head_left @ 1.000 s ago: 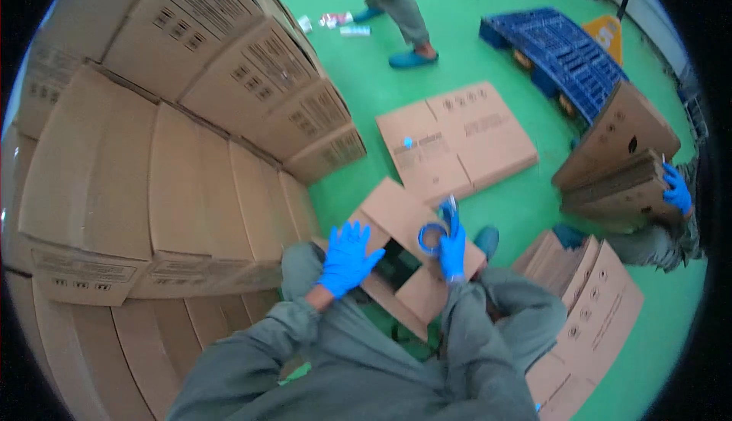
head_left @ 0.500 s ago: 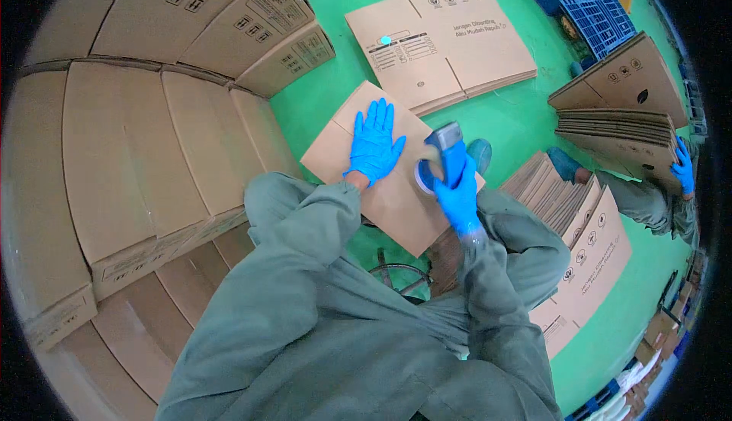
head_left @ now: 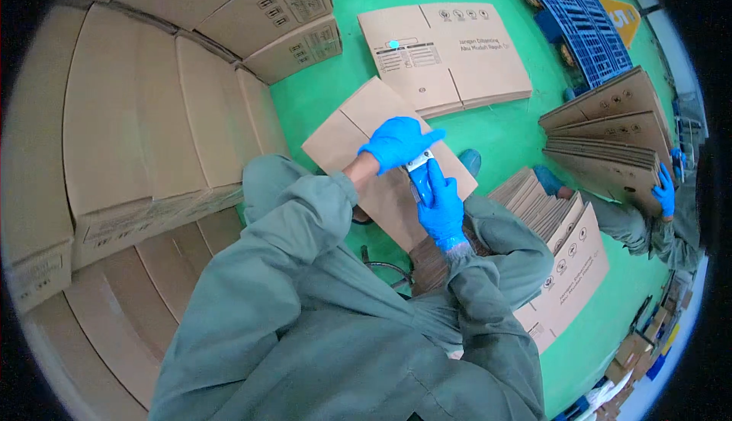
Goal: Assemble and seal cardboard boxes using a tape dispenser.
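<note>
Stacked brown cartons (head_left: 126, 124), forming a wall at left; flattened-carton pile (head_left: 488, 70), on the green floor (head_left: 313, 105) ahead; single carton (head_left: 343, 135), between the person's knees. Blue-gloved right hand (head_left: 442, 214), wrapped around a tape dispenser (head_left: 420, 183) over that carton; blue-gloved left hand (head_left: 396, 144), partly curled at its metal end, grip unclear.

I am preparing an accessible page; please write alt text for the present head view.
A blue-gloved right hand grips a tape dispenser over a cardboard box, with the gloved left hand close to the dispenser's head. Stacked cartons stand at the left, flattened boxes lie ahead on a green floor, and a co-worker's hand touches folded cardboard at the right.
</note>
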A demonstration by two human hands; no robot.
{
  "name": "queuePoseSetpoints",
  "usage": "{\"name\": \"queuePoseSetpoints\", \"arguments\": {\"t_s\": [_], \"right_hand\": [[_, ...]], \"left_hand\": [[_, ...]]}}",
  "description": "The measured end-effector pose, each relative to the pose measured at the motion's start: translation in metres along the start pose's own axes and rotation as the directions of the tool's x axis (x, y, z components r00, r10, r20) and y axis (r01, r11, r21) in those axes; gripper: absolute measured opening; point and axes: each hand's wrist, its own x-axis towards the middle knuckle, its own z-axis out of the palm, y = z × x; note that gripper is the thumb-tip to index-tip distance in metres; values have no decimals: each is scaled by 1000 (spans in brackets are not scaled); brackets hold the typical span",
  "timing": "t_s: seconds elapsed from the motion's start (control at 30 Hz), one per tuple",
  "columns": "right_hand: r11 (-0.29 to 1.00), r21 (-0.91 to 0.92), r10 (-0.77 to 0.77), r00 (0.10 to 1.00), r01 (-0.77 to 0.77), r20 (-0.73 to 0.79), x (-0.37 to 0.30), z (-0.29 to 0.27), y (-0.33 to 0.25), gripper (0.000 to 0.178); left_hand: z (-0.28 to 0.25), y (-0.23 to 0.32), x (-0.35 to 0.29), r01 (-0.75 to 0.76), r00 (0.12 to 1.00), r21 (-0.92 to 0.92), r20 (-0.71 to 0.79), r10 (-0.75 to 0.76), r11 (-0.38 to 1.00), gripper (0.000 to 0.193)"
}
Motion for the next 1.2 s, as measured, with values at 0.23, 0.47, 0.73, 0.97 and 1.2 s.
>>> {"name": "queuePoseSetpoints", "arguments": {"t_s": [0.23, 0.47, 0.73, 0.97, 1.2], "right_hand": [[997, -50, -50, 997, 53, 59, 1, -8, -5, 80], [987, -49, -138, 966, 152, 218, 31, -18, -51, 82], [937, -322, 57, 847, 138, 528, 121, 30, -101, 69], [955, -265, 14, 872, 134, 489, 126, 29, -90, 58], [956, -243, -14, 850, 166, 527, 128, 36, -86, 45]], "left_hand": [[8, -12, -4, 437, 898, -559, 228, -376, 705, 52], [-11, -91, -1, 268, 786, -260, -499, -366, 928, 34], [-45, -252, 27, 471, 816, 33, -396, -422, 881, 41], [46, -299, 50, 558, 825, -164, 2, -565, 813, 79], [-25, -241, 46, 705, 709, -14, 54, -703, 709, 83]]}}
